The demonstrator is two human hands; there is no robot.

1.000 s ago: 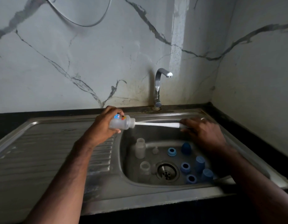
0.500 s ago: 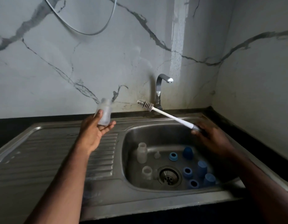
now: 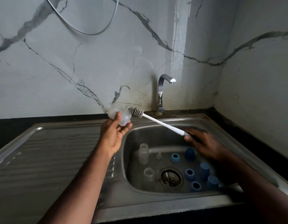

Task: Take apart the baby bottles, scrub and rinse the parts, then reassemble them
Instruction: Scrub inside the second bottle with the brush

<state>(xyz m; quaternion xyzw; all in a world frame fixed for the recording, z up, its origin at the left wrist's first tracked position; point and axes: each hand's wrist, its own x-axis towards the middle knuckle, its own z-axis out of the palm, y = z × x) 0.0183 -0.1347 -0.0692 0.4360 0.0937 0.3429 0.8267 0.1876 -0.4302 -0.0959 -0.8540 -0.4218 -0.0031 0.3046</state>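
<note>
At the centre of the head view, just left of the basin, your left hand (image 3: 115,135) holds a clear bottle (image 3: 119,116) up above the sink rim (image 3: 62,126), thumb and fingers wrapped loosely round it; the bottle is blurred, so you cannot tell which way its mouth faces. To the right of centre, your right hand (image 3: 200,140) is closed on the grip of the bottle brush (image 3: 156,121), whose white handle slants up and left until the bristle head sits just beside the bottle, outside it.

A second ago that brush was pushed inside the bottle, held level over the basin; half a second ago it had come out and the two were well apart, the bottle upright at the left. Now they have come close again. You look to be between scrubbing strokes on this bottle, or done with its inside, and a rinse seems due: no water shows at the tap (image 3: 162,92) at upper centre.

In the basin at lower centre, two more clear bottles (image 3: 143,153) stand left of the drain (image 3: 170,177), a small teat (image 3: 158,155) lies between them and the blue rings (image 3: 189,173) and caps (image 3: 204,170) at lower right. All still apart, so reassembly is some way off.
</note>
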